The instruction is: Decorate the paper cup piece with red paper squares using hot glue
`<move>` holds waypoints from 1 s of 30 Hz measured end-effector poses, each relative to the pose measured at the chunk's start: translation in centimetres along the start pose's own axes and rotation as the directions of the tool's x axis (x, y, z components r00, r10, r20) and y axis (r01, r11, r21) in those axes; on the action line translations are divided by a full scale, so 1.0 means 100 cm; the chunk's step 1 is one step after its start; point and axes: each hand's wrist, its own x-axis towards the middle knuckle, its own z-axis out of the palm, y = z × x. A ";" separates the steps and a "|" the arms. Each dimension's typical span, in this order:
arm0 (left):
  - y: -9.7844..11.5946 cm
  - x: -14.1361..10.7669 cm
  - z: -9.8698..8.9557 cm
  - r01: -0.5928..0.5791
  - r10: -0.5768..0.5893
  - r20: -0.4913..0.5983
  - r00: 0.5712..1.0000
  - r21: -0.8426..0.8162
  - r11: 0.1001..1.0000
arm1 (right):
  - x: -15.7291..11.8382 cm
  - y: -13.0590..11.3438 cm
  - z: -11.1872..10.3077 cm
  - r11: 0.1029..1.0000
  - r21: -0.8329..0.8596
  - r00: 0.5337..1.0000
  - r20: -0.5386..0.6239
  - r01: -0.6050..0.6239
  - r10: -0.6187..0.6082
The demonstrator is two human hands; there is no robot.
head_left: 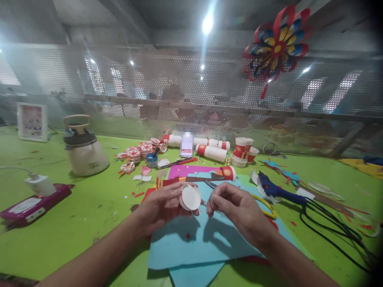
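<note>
My left hand (167, 205) is closed around a cut-down paper cup (190, 198), its round white face turned towards me and a thin red line at its edge. Just right of it, my right hand (231, 205) has its fingers pinched together; whatever is between them, if anything, is too small to make out. Both hands are above a sheet of light blue paper (179, 255), where a small red scrap (188, 236) lies. Partly behind my right hand, a yellow scissor handle (267, 207) shows.
A blue glue gun (278, 191) with black cables lies at the right. Stacked paper cups (241, 149), a phone (186, 144) and several red-and-white paper pieces (134, 153) stand or lie at the back. On the left are a large jug (85, 153) and a purple power strip (38, 205).
</note>
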 end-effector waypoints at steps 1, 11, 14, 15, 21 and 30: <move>0.000 0.001 0.001 0.005 -0.005 -0.009 1.000 -0.004 1.000 | 0.001 0.000 -0.002 1.000 0.003 1.000 -0.016 0.007 -0.006; 0.024 0.010 0.027 0.066 -0.072 0.102 0.992 0.066 0.996 | 0.014 0.011 -0.018 0.999 0.017 0.967 -0.250 0.050 -0.044; 0.020 0.014 0.025 0.040 -0.045 0.095 0.994 0.055 0.998 | 0.015 0.011 -0.018 0.999 0.037 0.970 -0.243 0.034 -0.024; 0.018 0.016 0.023 0.032 -0.037 0.088 0.995 0.051 0.998 | 0.015 0.010 -0.017 0.998 0.050 0.972 -0.235 0.029 -0.017; 0.004 0.017 0.007 0.033 -0.035 0.055 0.998 0.037 0.999 | 0.010 -0.003 -0.010 0.983 0.177 0.986 -0.167 0.039 -0.009; 0.002 0.010 0.003 0.076 -0.077 0.014 0.997 0.025 0.997 | 0.007 -0.012 -0.001 0.910 0.412 0.999 -0.044 0.042 -0.027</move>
